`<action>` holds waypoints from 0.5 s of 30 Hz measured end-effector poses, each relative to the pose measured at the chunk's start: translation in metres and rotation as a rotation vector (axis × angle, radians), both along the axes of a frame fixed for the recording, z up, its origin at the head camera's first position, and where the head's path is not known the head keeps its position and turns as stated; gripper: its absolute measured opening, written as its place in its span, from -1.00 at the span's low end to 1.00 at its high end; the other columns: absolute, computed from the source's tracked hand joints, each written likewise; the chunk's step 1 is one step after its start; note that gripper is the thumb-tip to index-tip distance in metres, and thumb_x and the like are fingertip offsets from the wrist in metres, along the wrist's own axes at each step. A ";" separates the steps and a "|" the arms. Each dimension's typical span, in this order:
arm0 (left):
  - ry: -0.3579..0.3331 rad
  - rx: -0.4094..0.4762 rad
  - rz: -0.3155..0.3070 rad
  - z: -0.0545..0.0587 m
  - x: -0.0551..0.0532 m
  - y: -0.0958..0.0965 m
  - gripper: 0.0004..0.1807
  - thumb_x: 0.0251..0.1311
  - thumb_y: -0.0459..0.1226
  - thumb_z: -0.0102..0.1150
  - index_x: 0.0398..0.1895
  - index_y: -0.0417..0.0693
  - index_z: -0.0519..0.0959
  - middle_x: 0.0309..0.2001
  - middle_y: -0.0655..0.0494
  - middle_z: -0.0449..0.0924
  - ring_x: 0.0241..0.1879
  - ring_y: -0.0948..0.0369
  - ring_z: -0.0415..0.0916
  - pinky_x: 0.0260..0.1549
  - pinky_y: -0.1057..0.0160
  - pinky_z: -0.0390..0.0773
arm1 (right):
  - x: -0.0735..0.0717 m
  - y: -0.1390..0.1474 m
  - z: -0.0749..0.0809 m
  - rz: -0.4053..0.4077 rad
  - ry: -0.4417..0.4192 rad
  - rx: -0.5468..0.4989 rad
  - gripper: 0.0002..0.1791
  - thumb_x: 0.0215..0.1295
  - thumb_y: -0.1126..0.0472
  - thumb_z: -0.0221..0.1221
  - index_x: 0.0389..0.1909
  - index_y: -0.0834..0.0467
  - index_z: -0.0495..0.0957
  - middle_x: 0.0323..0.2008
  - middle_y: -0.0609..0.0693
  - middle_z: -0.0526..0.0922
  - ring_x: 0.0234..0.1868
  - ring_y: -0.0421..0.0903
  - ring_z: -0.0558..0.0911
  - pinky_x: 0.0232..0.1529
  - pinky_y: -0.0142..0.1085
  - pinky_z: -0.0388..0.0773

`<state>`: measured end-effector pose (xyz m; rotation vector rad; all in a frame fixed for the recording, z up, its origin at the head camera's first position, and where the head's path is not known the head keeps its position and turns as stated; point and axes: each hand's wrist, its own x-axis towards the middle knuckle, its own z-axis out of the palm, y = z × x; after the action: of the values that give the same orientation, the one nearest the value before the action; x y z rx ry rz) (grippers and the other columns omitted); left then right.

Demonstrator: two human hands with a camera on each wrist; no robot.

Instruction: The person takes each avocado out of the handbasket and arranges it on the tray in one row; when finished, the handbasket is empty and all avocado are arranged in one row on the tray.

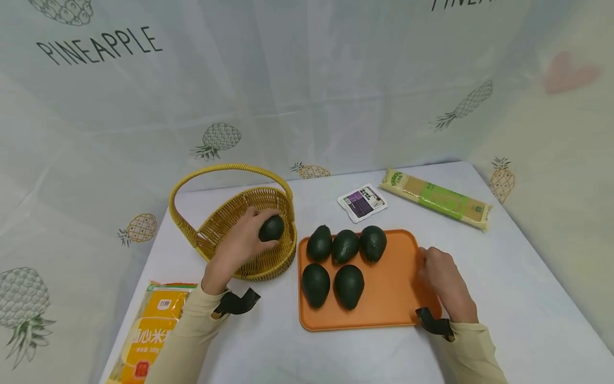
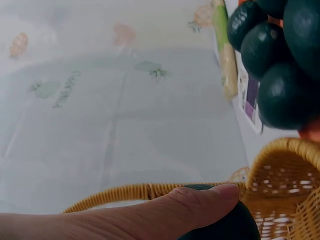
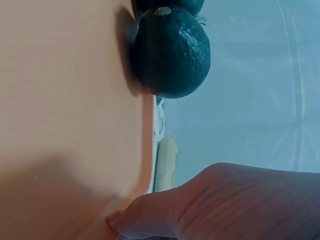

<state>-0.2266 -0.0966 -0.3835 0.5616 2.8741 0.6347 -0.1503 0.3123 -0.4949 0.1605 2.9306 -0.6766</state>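
Head view, left hand: the left hand [image 1: 242, 240] grips a dark avocado [image 1: 271, 228] over the wicker basket [image 1: 216, 226], just inside its near rim and under the arched handle [image 1: 230, 169].
Head view, right hand: the right hand [image 1: 438, 274] rests with loosely curled fingers on the right edge of the orange tray [image 1: 388, 298], holding nothing.
Head view, tray: five avocados [image 1: 345, 246] crowd the tray's left half; its right half lies bare up to the hand.
Head view, margins: basket and tray stand just beside each other; a pasta packet [image 1: 436, 198] and a small label card [image 1: 362, 202] lie behind the tray, an orange bag [image 1: 148, 330] at the surface's [image 1: 527, 298] near left edge. Bare surface opens to the right of the tray.
Left wrist view: the thumb [image 2: 200, 202] lies across the held avocado [image 2: 225, 227], with the basket's rim [image 2: 280, 165] curving past it; the tray's avocados [image 2: 285, 95] loom beyond the rim.
Right wrist view: fingertips [image 3: 135, 225] touch the tray's [image 3: 65, 125] raised edge; the nearest avocado [image 3: 171, 50] sits near that edge, well apart from the hand [image 3: 225, 205].
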 end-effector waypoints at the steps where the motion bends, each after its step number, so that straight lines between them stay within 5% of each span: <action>1: 0.003 0.006 -0.006 0.000 0.002 0.001 -0.27 0.29 -0.28 0.51 0.52 -0.07 0.46 0.26 -0.36 0.45 0.15 -0.23 0.59 0.14 -0.23 0.67 | 0.000 0.000 0.000 -0.001 -0.002 -0.002 -0.61 0.24 0.58 0.10 0.09 0.58 0.60 -0.42 0.24 0.54 -0.44 0.06 0.42 -0.41 -0.20 0.38; 15: 0.065 0.031 -0.072 0.001 0.014 0.021 -0.26 0.23 -0.33 0.55 0.49 -0.02 0.50 0.27 -0.31 0.48 0.14 -0.18 0.56 0.10 -0.18 0.70 | 0.000 0.000 -0.002 -0.034 -0.060 -0.026 -0.60 0.36 0.54 0.10 0.18 0.62 0.54 -0.43 0.19 0.50 -0.44 0.03 0.44 -0.43 -0.22 0.38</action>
<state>-0.2121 -0.0754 -0.3829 0.6991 2.8931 0.6626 -0.1500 0.3127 -0.4966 0.2238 2.8670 -0.7016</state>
